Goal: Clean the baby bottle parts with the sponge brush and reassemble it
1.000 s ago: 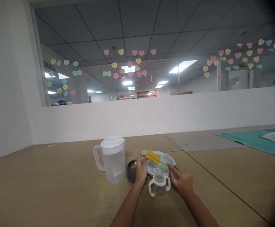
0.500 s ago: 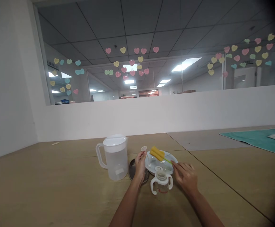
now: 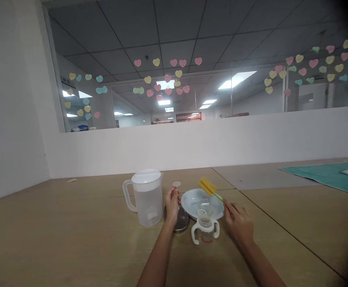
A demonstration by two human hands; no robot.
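Observation:
My left hand (image 3: 172, 205) is closed on a small white straw piece with a round top (image 3: 176, 184); its lower part is mostly hidden by the fingers. In my right hand (image 3: 240, 223) is a bottle brush (image 3: 207, 186) with a yellow sponge head and a green handle. The sponge is raised over the far rim of a pale bowl (image 3: 188, 195), apart from the straw piece. A clear object (image 3: 204, 205) lies in the bowl. In front of it stands a clear baby bottle (image 3: 205, 233), uncapped, with two white handles.
A lidded translucent pitcher (image 3: 148, 199) stands left of my left hand. Partly behind that hand lies a dark round metal dish (image 3: 182, 223). A teal cloth (image 3: 326, 175) is at the far right, and a low white wall (image 3: 176, 149) borders the table's back.
The brush has moved to the right and slightly up, away from the straw piece. My left hand has shifted left, carrying the straw piece clear of the bowl.

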